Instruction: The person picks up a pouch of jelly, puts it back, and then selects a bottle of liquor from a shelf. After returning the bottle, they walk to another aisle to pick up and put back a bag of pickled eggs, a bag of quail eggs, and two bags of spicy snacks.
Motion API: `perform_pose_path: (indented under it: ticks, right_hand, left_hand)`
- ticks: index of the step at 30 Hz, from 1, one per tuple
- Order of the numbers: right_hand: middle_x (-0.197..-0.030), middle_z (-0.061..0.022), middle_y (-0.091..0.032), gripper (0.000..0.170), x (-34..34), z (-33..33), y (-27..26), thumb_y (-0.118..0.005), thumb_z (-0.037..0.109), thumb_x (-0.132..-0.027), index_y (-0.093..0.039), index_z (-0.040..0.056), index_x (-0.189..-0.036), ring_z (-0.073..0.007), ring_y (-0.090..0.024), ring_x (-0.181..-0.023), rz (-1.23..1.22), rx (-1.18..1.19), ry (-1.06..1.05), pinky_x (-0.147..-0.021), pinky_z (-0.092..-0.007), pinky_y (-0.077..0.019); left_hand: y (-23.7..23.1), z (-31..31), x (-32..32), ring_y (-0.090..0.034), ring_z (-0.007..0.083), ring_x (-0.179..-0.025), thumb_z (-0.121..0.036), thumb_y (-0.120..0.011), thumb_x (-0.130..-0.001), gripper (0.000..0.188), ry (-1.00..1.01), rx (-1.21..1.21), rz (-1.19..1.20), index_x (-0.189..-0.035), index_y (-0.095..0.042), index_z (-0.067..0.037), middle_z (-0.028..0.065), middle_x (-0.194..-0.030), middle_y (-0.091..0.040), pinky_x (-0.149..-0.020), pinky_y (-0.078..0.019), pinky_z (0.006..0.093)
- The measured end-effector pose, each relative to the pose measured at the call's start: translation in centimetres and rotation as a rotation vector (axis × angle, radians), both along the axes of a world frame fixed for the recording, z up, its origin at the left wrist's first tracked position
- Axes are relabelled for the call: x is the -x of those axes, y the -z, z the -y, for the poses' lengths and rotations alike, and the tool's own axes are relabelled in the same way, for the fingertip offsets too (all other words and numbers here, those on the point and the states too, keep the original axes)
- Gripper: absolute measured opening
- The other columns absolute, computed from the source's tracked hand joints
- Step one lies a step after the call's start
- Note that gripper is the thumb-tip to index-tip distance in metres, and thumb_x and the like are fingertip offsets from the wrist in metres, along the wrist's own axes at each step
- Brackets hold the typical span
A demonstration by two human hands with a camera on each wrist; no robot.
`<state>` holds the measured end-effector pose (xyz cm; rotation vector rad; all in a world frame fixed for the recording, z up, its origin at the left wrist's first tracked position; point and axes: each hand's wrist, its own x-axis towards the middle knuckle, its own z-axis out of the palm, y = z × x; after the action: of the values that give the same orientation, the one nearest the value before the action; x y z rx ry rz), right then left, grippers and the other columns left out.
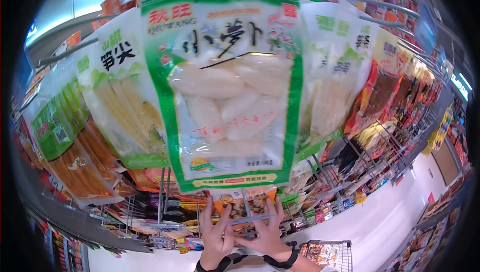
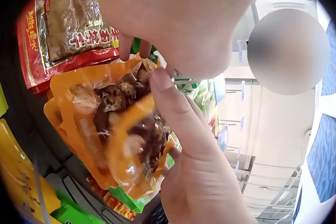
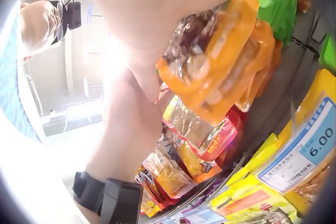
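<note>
near the bottom centre of the head view, below a hanging green-and-white bag (image 1: 230, 122), an orange packet (image 1: 257, 203) sits between the left hand (image 1: 215, 232) and right hand (image 1: 267, 232). lower centre of the left-wrist view, the right hand pinches it, thumb over its front; i can't tell whether the left grips. upper right of the right-wrist view, the packet shows beside the right hand.

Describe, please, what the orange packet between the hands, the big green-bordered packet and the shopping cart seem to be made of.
Orange packet: likely glossy plastic film; it shows bright glints and creases.
Green-bordered packet: probably shiny plastic too, as highlights run across its front.
Shopping cart: perhaps dark-coated metal wire, judging by the thin grid; plastic is possible.
</note>
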<state>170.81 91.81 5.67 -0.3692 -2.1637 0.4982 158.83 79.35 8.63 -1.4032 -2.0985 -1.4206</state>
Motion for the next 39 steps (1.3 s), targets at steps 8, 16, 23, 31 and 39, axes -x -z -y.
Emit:
perform_pose_path:
  ticks: [8, 16, 23, 31, 39]
  right_hand:
    - [-0.152, -0.0244, -0.039, 0.061, -3.9, 0.6, 0.0, -0.087, 0.024, -0.076, -0.065, 0.011, -0.132, -0.0463, -0.041, -0.139, -0.075, 0.122, -0.087, -0.109, -0.0543, -0.0409]
    - [-0.138, -0.0195, -0.055, 0.046, -9.7, 1.0, 0.4, -0.077, 0.012, -0.081, -0.067, 0.009, -0.126, -0.0346, -0.065, -0.113, -0.246, 0.223, -0.012, -0.088, -0.0409, -0.057]
    - [-0.104, -0.01, -0.067, 0.026, -15.4, 1.2, 3.5, -0.072, 0.019, -0.09, -0.068, 0.0055, -0.112, -0.0283, -0.066, -0.079, -0.315, 0.174, 0.013, -0.068, -0.0383, -0.0522]
    - [-0.079, -0.0076, -0.064, 0.022, -23.3, 0.7, 8.8, -0.067, 0.026, -0.096, -0.07, 0.004, -0.099, -0.0274, -0.065, -0.072, -0.245, 0.231, 0.032, -0.064, -0.0381, -0.0499]
    - [-0.082, -0.0099, -0.069, 0.022, -30.4, 0.0, 20.5, -0.064, 0.025, -0.097, -0.07, 0.0042, -0.097, -0.03, -0.068, -0.072, 0.022, 0.512, 0.308, -0.063, -0.0408, -0.0555]
  left_hand:
    - [0.7, 0.1, -3.2, -0.034, 0.0486, -0.142, -0.021, -0.073, -0.088, 0.049, -0.092, 0.067, -0.049, -0.133, -0.066, -0.003, 0.0292, -0.161, -0.029, -0.116, -0.0253, 0.0587]
    - [0.7, 0.6, -8.1, -0.049, 0.0401, -0.129, -0.009, -0.071, -0.088, 0.022, 0.039, 0.149, -0.08, -0.108, -0.07, -0.003, 0.0149, -0.136, -0.059, -0.105, -0.0389, 0.0526]
    - [4.4, -0.1, -11.2, -0.067, 0.0354, -0.105, -0.024, -0.05, -0.104, 0.035, 0.423, 0.315, 0.05, -0.111, -0.067, 0.006, 0.022, -0.113, -0.07, -0.094, -0.0494, 0.0406]
    - [6.9, -2.6, -16.4, -0.067, 0.0304, -0.093, -0.018, -0.068, -0.097, 0.038, 0.835, 0.856, 0.188, -0.124, -0.058, 0.007, 0.0193, -0.103, -0.065, -0.083, -0.0522, 0.0373]
    - [9.2, -4.0, -22.6, -0.063, 0.0445, -0.111, -0.032, -0.071, -0.096, 0.064, 0.981, 1.161, 0.121, -0.142, -0.05, 0.007, 0.0286, -0.123, -0.064, -0.094, -0.0511, 0.0455]
